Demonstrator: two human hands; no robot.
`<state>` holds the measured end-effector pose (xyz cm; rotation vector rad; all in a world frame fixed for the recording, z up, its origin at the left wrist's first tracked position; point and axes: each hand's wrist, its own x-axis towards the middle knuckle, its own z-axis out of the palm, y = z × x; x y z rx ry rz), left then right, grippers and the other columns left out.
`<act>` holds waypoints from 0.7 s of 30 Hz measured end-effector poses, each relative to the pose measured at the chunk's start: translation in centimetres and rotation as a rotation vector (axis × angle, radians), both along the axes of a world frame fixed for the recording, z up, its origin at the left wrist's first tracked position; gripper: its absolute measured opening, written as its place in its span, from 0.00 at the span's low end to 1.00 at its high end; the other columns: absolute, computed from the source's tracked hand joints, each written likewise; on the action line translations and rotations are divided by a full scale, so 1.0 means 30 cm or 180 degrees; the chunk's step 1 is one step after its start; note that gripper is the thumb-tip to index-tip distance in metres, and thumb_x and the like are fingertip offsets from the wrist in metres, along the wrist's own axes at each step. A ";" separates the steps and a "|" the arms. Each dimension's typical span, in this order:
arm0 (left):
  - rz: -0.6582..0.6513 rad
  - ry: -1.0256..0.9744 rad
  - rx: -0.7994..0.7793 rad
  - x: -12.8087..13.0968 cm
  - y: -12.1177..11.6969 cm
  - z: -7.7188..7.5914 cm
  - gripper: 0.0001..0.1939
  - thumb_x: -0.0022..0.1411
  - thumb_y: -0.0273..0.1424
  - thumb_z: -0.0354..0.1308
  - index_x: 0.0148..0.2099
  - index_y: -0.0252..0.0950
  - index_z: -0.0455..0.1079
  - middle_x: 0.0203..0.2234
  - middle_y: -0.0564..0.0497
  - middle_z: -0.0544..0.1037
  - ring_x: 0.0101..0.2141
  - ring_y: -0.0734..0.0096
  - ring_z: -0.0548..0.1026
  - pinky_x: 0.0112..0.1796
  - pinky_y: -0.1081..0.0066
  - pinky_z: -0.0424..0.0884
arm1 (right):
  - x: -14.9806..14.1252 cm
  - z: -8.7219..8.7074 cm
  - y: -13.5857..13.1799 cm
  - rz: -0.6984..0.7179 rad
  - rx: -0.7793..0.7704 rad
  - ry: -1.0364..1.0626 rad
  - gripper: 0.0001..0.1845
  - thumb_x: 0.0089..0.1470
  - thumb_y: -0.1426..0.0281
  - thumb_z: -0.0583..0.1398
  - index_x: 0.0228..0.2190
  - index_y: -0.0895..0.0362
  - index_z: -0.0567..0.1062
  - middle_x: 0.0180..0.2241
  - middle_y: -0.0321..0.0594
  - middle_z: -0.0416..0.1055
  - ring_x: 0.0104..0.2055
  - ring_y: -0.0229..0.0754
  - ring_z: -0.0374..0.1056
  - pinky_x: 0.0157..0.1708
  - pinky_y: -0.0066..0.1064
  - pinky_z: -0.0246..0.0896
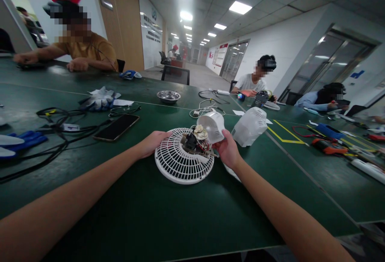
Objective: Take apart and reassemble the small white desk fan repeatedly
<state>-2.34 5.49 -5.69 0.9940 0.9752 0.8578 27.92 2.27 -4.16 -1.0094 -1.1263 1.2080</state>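
A round white fan grille point(177, 166) lies flat on the green table point(150, 214) with an exposed motor and wires point(195, 140) at its centre. My left hand point(152, 142) rests on the grille's left rim, fingers curled over its edge. My right hand point(227, 150) grips a white rounded motor cover point(212, 125), held tilted just above the motor. A second white fan housing part point(249, 125) lies on the table just right of my right hand.
A black phone point(116, 127), tangled black cables point(57, 127) and gloves point(100, 98) lie to the left. A metal bowl point(168, 95) sits further back. Tools and a power strip point(368, 170) lie at right. Other people sit along the far side.
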 end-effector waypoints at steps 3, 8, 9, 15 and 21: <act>0.0027 0.0057 0.0010 -0.002 0.001 0.000 0.10 0.65 0.33 0.61 0.41 0.30 0.77 0.35 0.44 0.82 0.32 0.69 0.80 0.35 0.70 0.76 | -0.021 0.007 -0.027 -0.0012 0.0588 -0.0249 0.32 0.50 0.57 0.63 0.54 0.45 0.60 0.43 0.36 0.74 0.42 0.46 0.73 0.41 0.41 0.72; -0.0047 0.0057 0.0068 -0.004 0.006 -0.008 0.12 0.65 0.35 0.60 0.43 0.31 0.76 0.36 0.43 0.82 0.33 0.67 0.80 0.36 0.69 0.75 | -0.010 0.014 -0.034 -0.0121 0.0840 -0.0558 0.35 0.52 0.58 0.63 0.58 0.46 0.55 0.43 0.40 0.73 0.41 0.48 0.72 0.42 0.44 0.73; -0.0046 0.0062 0.0076 -0.002 0.006 -0.009 0.12 0.64 0.35 0.60 0.43 0.31 0.76 0.36 0.43 0.82 0.33 0.67 0.80 0.35 0.69 0.75 | -0.010 0.014 -0.034 -0.0157 0.0902 -0.0531 0.34 0.54 0.57 0.61 0.58 0.46 0.54 0.43 0.40 0.72 0.41 0.47 0.72 0.42 0.45 0.73; -0.0066 0.0186 0.0236 0.005 0.009 -0.018 0.16 0.63 0.40 0.61 0.45 0.31 0.76 0.37 0.42 0.82 0.36 0.63 0.80 0.37 0.65 0.76 | -0.021 0.040 -0.076 0.0302 0.1698 -0.1644 0.41 0.50 0.60 0.67 0.59 0.48 0.53 0.48 0.43 0.70 0.47 0.50 0.71 0.50 0.49 0.69; 0.0455 0.1747 0.1837 0.002 -0.018 0.006 0.34 0.64 0.45 0.55 0.67 0.36 0.57 0.60 0.39 0.69 0.55 0.52 0.72 0.51 0.55 0.70 | -0.022 0.075 -0.105 0.0090 0.2349 -0.2828 0.40 0.49 0.61 0.67 0.59 0.50 0.57 0.56 0.47 0.63 0.51 0.52 0.68 0.52 0.49 0.66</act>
